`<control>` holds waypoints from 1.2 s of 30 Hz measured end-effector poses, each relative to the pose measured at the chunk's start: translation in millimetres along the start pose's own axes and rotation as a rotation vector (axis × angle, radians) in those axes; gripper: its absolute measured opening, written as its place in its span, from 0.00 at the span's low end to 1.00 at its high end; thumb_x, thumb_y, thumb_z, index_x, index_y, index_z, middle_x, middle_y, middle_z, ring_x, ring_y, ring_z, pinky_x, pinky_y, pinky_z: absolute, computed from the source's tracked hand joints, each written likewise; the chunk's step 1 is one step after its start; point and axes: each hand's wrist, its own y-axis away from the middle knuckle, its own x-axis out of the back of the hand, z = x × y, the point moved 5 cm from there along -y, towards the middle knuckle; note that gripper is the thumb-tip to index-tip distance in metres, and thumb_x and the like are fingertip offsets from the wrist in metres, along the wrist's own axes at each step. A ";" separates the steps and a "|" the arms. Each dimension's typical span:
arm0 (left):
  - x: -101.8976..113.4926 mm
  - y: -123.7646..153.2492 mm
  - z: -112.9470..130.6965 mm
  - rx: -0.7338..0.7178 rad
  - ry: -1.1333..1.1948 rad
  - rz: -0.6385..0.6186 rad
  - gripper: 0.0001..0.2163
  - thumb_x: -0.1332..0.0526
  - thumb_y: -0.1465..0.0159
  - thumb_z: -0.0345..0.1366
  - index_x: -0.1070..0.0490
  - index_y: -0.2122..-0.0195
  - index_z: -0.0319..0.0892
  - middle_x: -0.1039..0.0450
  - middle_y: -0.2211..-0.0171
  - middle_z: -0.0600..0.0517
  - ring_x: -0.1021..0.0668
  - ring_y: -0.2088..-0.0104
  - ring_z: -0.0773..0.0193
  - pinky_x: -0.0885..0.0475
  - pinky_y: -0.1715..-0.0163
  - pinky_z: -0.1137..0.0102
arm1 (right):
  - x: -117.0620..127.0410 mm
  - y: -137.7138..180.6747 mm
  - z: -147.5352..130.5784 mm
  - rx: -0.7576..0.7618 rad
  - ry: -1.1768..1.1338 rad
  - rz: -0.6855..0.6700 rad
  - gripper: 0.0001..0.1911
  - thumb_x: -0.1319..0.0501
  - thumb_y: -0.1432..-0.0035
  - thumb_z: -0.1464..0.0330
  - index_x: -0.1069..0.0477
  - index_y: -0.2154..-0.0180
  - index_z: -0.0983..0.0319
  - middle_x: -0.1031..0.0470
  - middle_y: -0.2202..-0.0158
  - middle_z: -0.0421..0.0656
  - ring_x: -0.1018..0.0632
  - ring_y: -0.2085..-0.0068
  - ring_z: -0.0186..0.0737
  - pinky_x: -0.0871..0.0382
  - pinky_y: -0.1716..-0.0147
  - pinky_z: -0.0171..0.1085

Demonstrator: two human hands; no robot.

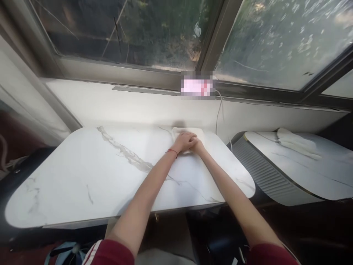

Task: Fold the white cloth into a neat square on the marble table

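Toward the far edge of the white marble-veined tabletop (pixel 82 176), a white folded cloth (pixel 199 132) lies flat, its long axis running left to right along the wall. The left hand (pixel 185 141), with a red string bracelet (pixel 172 151) at the wrist, rests with its fingers gently bent and close together over the right hand (pixel 197 146), gripping nothing. The right hand presses on the cloth; how far its fingers spread cannot be told.
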 end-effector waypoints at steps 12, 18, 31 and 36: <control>35.0 193.9 85.2 -0.209 -0.116 -0.029 0.28 0.48 0.31 0.55 0.31 0.42 0.37 0.28 0.44 0.37 0.29 0.43 0.46 0.36 0.39 0.52 | 12.1 153.5 -162.0 0.332 -0.197 0.076 0.32 0.42 0.39 0.66 0.36 0.34 0.58 0.28 0.37 0.51 0.27 0.37 0.57 0.26 0.42 0.55; 63.3 229.7 88.8 -0.167 -0.099 -0.075 0.26 0.46 0.31 0.52 0.34 0.39 0.39 0.28 0.44 0.40 0.30 0.41 0.48 0.38 0.36 0.54 | 15.8 158.3 -209.5 0.444 -0.296 0.014 0.27 0.45 0.36 0.67 0.34 0.36 0.61 0.25 0.41 0.54 0.26 0.39 0.58 0.27 0.44 0.57; 110.0 151.1 -51.9 0.186 -0.086 0.015 0.16 0.49 0.29 0.44 0.31 0.44 0.47 0.29 0.40 0.50 0.31 0.38 0.55 0.39 0.36 0.57 | -57.4 -20.3 -187.1 0.410 -0.279 -0.012 0.18 0.43 0.44 0.73 0.22 0.54 0.60 0.20 0.53 0.50 0.24 0.47 0.53 0.27 0.48 0.51; 123.4 134.3 -86.4 0.200 -0.102 0.073 0.15 0.48 0.28 0.43 0.30 0.46 0.46 0.27 0.42 0.51 0.29 0.40 0.57 0.40 0.37 0.60 | -79.1 -66.4 -180.1 0.449 -0.286 0.014 0.15 0.43 0.42 0.70 0.22 0.55 0.62 0.21 0.52 0.52 0.24 0.47 0.53 0.27 0.47 0.49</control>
